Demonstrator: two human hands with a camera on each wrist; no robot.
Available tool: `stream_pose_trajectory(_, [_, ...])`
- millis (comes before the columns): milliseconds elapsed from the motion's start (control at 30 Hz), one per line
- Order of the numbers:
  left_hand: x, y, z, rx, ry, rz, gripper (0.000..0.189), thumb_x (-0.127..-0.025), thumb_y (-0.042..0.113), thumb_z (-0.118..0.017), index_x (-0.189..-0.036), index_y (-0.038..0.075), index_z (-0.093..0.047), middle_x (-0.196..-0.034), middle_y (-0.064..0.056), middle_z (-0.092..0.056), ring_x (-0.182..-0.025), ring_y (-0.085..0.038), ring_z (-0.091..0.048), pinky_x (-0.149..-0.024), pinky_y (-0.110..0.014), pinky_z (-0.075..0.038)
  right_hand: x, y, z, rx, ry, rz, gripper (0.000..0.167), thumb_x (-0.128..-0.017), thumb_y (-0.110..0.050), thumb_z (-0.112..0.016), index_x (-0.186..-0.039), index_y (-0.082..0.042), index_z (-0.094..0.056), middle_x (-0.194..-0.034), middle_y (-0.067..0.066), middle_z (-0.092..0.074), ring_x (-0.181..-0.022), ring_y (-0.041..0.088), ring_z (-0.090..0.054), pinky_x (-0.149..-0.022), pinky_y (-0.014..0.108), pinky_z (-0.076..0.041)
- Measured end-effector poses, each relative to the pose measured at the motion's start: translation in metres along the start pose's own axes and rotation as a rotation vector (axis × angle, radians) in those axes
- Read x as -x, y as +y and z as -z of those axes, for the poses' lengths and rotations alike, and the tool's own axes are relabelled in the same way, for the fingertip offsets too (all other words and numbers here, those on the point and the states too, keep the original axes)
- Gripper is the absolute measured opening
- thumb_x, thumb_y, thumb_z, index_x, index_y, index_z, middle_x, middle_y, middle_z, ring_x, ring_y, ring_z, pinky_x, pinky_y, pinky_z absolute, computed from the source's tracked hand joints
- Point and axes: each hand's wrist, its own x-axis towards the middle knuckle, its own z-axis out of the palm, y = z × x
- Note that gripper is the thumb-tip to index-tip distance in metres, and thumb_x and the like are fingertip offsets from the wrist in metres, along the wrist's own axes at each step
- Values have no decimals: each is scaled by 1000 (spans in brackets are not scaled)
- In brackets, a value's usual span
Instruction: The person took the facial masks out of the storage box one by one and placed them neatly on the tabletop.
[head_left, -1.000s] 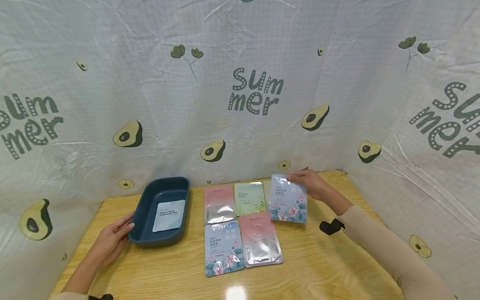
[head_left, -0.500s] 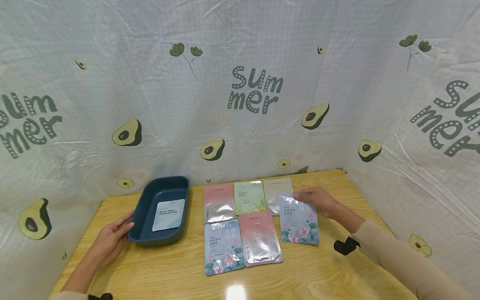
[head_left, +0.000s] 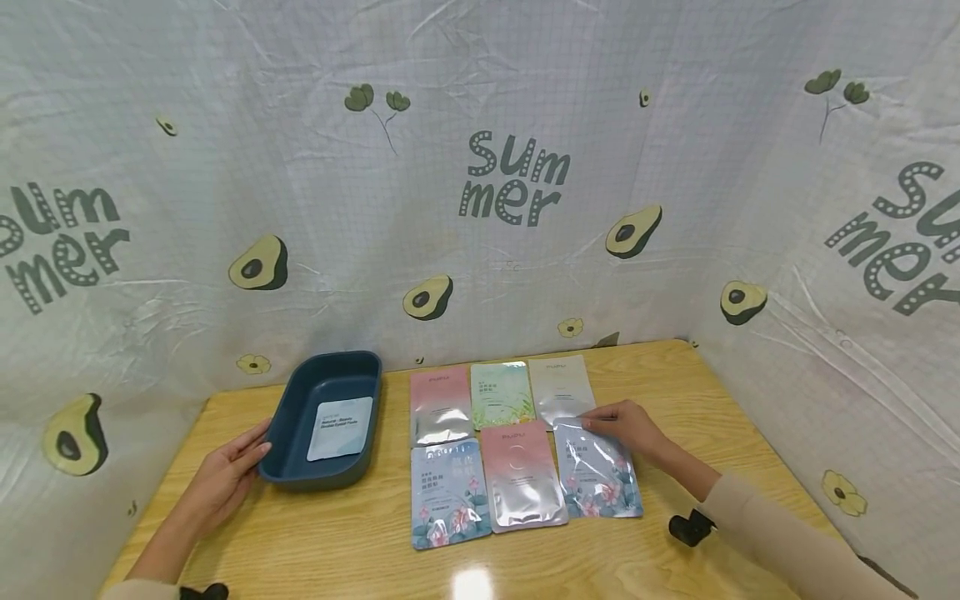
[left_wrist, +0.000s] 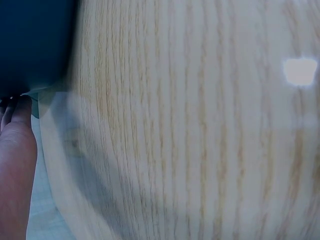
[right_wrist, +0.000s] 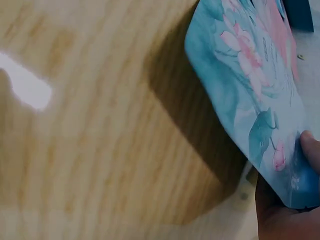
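Observation:
My right hand (head_left: 624, 423) pinches the top right corner of a blue lotus-printed sheet-mask sachet (head_left: 600, 479). In the right wrist view the thumb (right_wrist: 311, 145) lies on the sachet's printed face, with other fingers beneath. The sachet casts a shadow on the wood, its lower edge raised there. A pink-and-silver sachet (head_left: 522, 475) lies just left of it, and a cream one (head_left: 561, 387) lies behind. My left hand (head_left: 225, 479) touches the outer left side of a dark blue plastic bin (head_left: 281, 481), fingers extended along the wall. Inside the bin lies a pale white sachet (head_left: 340, 429).
Left of the held sachet, another blue lotus sachet (head_left: 450, 496), a pink-and-silver sachet (head_left: 441, 408) and a green one (head_left: 501, 396) lie flat on the wooden table (head_left: 330, 550). A printed curtain (head_left: 360, 217) hangs around the table's back and sides.
My right hand has brought the blue lotus sachet down and toward me, from over the cream sachet to beside the front pink one. The left hand and bin stay put.

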Motion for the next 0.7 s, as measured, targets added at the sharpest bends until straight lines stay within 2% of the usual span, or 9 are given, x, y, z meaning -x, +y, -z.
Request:
stream_pose_trajectory(100, [0,0,0,8,1,0,79,-107,26,-54,-161,1,-2,-166,-19,7,-121,24,-38,-93,-4,-40,3,3,-5,37,17,10,23,-93,-24,-76,-108,-7,-81,-110,11,-76,-91,14,-65,-76,25,-49])
stream_pose_trajectory(400, [-1,2,1,13,-1,-17,79,-107,26,-55,-161,0,-4,-167,-16,5,-117,25,-41,-93,-4,-41,9,3,-17,147,126,157,13,-90,-14,-78,-99,-6,-82,-98,13,-77,-67,10,-56,-56,21,-40])
stream_pose_trajectory(533, [-1,1,1,17,4,-21,77,-107,24,-54,-160,-1,-5,-165,-11,0,-113,24,-45,-94,-6,-43,10,4,-23,195,177,208,12,-88,-13,-79,-98,-7,-83,-98,11,-78,-75,13,-67,-60,22,-47])
stream_pose_trajectory(633, [-1,1,1,7,6,-4,77,-107,24,-54,-161,1,-4,-166,-13,2,-113,24,-44,-93,-6,-43,10,4,-27,234,207,240,11,-87,-11,-80,-97,-8,-83,-97,8,-78,-87,20,-73,-72,31,-57])
stream_pose_trajectory(700, [-1,2,0,-4,9,11,78,-107,26,-54,-162,2,-4,-166,-17,4,-114,25,-42,-93,-5,-42,9,4,-29,251,223,250,10,-86,-10,-81,-96,-8,-83,-96,7,-78,-92,24,-74,-77,38,-58])
